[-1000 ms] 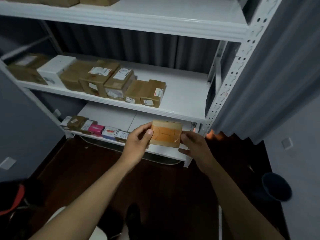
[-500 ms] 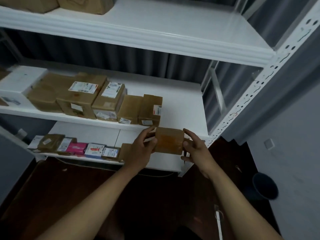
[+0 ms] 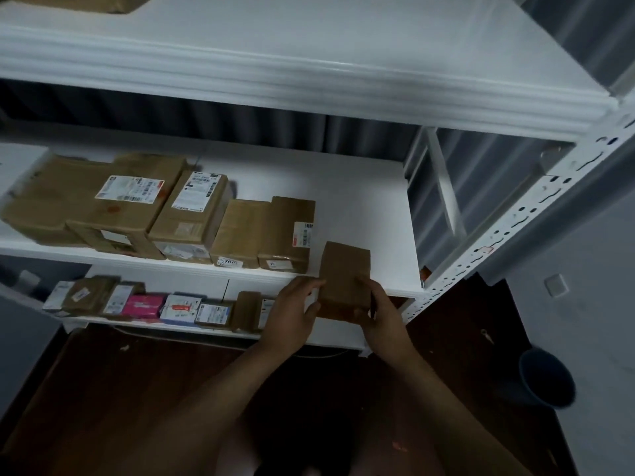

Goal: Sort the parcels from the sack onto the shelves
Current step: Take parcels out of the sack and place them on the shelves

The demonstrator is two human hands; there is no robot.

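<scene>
A small brown cardboard parcel (image 3: 344, 276) is held between both hands at the front edge of the middle shelf (image 3: 360, 214), just right of a row of brown parcels (image 3: 237, 231). My left hand (image 3: 295, 312) grips its left side and my right hand (image 3: 381, 312) grips its lower right side. The parcel's far end lies over the shelf board; its near end sticks out past the edge. The sack is not in view.
The lower shelf (image 3: 336, 333) carries a row of small boxes, one of them pink (image 3: 142, 305). A top shelf (image 3: 309, 70) overhangs closely. A perforated white upright (image 3: 508, 231) stands at the right. On the dark floor at the right sits a dark blue bin (image 3: 546, 379).
The parcel rose from in front of the lower shelf to the middle shelf's front edge and turned lengthwise. My view moved closer to the shelves.
</scene>
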